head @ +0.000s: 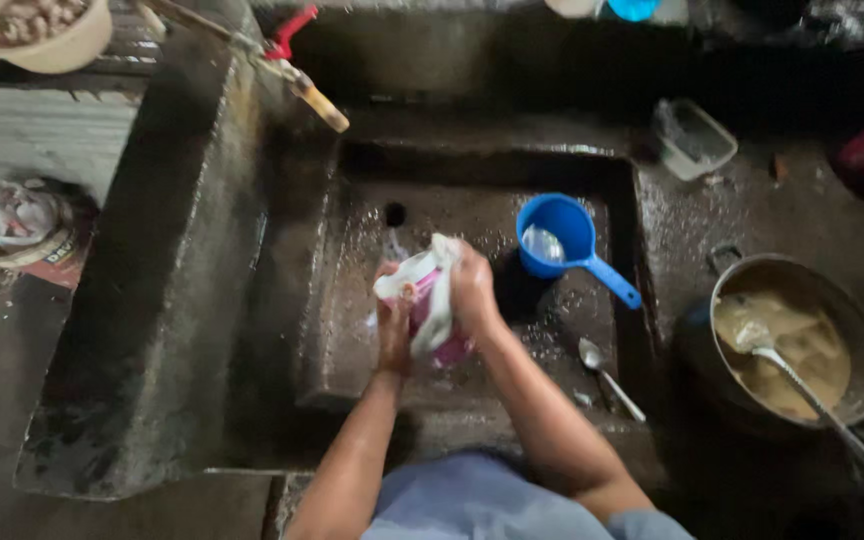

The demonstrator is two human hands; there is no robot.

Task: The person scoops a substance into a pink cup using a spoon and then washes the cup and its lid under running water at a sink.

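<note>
You are standing over a dark, wet, square concrete sink basin [352, 330], and everything here sits around it. Left of the basin a broad slanted concrete slab [152, 300] runs down its side. Right of the basin, on the wet counter, stands a round metal pot of brownish liquid [857, 330] with a long-handled metal ladle [812, 385] lying in it. Inside the basin, toward its far right corner, a blue plastic scoop with a short handle [562, 240] rests on the floor, and nearer you, also on the right, lies a small metal spoon [602, 365]. Beyond the basin's far right corner sits a clear rectangular plastic container [694, 138]; beyond its far left corner a yellow-tipped tap with a red handle [302, 75] points toward it. Over the middle of the basin your left hand [392, 325] grips a pink object [442, 345] from below, while your right hand [472, 285] is clenched around a white cloth or sponge [430, 285] pressed against it; the dim, blurred view leaves it unclear exactly what the pink object is. Both hands are touching it, held above the basin floor.
</note>
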